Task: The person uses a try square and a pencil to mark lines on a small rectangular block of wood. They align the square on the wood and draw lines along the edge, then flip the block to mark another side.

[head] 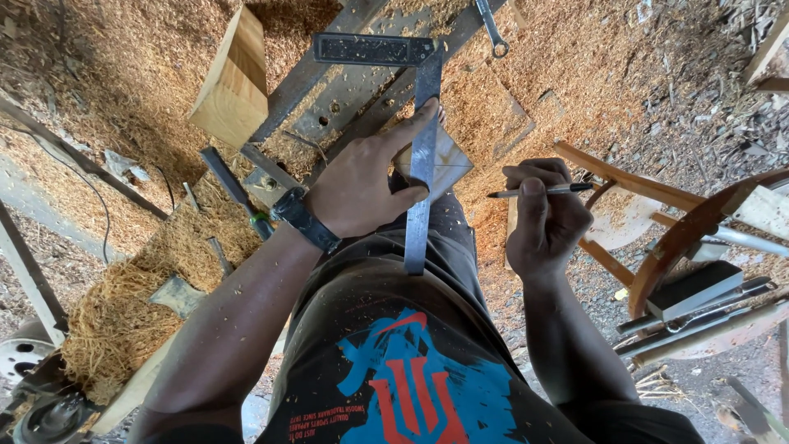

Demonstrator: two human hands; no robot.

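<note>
My left hand (362,181) presses a steel try square (421,156) flat against the end of a small pale wooden block (452,160). The square's dark stock lies across the top and its blade runs down toward my body. A black watch sits on that wrist. To the right, my right hand (542,218) grips a dark pen (542,191), its tip pointing left, a short way from the block and not touching it.
Wood shavings cover the ground. A thick pale timber block (234,78) rests on a metal frame (345,82). A spanner (491,29) lies above. A wooden chair frame (657,222) with tools on it stands at right. A green-handled chisel (238,193) lies left.
</note>
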